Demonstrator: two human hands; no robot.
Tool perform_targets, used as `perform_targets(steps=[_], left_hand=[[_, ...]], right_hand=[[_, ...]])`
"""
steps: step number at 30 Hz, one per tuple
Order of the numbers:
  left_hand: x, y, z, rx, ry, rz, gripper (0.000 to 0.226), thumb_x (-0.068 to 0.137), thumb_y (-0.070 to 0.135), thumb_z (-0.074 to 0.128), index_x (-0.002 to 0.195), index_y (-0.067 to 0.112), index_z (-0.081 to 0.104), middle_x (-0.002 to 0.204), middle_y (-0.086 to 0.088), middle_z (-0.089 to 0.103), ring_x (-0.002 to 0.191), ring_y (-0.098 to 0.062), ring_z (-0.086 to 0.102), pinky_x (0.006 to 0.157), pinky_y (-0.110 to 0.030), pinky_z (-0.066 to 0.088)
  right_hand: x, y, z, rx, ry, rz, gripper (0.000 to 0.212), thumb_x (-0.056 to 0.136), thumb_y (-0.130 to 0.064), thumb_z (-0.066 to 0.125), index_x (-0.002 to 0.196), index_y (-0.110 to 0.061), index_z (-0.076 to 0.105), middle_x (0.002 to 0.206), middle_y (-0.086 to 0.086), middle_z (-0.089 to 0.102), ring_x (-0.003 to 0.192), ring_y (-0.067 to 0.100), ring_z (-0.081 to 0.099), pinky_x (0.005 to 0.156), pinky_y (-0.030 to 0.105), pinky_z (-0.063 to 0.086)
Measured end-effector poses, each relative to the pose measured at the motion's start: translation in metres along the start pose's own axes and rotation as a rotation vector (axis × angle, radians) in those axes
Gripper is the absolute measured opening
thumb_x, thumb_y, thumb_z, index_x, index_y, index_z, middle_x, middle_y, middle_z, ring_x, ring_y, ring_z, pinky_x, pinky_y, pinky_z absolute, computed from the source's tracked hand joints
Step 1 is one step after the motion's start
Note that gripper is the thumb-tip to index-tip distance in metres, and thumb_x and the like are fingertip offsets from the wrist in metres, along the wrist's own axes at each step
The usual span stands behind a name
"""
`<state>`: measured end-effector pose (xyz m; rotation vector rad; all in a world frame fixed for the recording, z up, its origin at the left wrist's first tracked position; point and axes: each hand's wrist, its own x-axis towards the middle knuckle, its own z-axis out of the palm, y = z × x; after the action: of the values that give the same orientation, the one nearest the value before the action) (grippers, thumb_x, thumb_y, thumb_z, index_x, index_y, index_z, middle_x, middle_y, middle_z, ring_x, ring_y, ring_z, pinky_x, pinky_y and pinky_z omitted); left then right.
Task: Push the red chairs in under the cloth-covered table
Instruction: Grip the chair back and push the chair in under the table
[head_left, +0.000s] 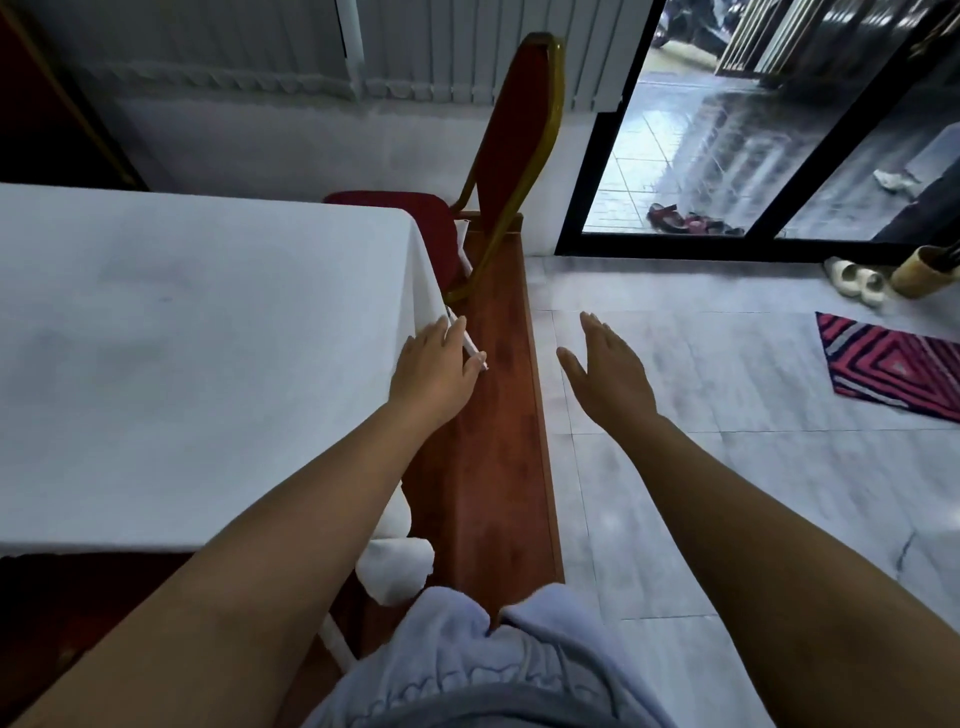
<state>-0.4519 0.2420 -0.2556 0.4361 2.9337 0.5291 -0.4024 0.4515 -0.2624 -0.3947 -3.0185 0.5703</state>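
A red chair (511, 140) with a gold frame stands at the far right corner of the table (182, 338), which is covered by a white cloth. Its seat is partly under the cloth's edge and its back rises upright beyond. My left hand (436, 364) rests at the table's right edge with a thin white stick-like object under its fingers. My right hand (608, 371) hovers open over the floor, fingers spread, holding nothing. Another dark red surface shows under the table's near edge at lower left.
A long wooden bench (488, 441) runs along the table's right side between my arms. A glass sliding door (727, 156) stands beyond on the right, with shoes (857, 280) and a striped mat (893, 369) on the tiled floor.
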Motion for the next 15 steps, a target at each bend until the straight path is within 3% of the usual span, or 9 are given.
perform_targets(steps=[15], left_hand=[[0.201, 0.040, 0.008, -0.063, 0.014, -0.149, 0.064, 0.101, 0.048, 0.033, 0.154, 0.019, 0.015, 0.161, -0.007, 0.016, 0.148, -0.026, 0.017, 0.118, -0.040, 0.018]], right_hand=[[0.249, 0.038, -0.027, 0.002, -0.021, -0.113, 0.062, 0.101, -0.046, 0.037, 0.152, -0.017, 0.019, 0.159, 0.004, 0.022, 0.146, 0.022, 0.021, 0.117, 0.038, 0.022]])
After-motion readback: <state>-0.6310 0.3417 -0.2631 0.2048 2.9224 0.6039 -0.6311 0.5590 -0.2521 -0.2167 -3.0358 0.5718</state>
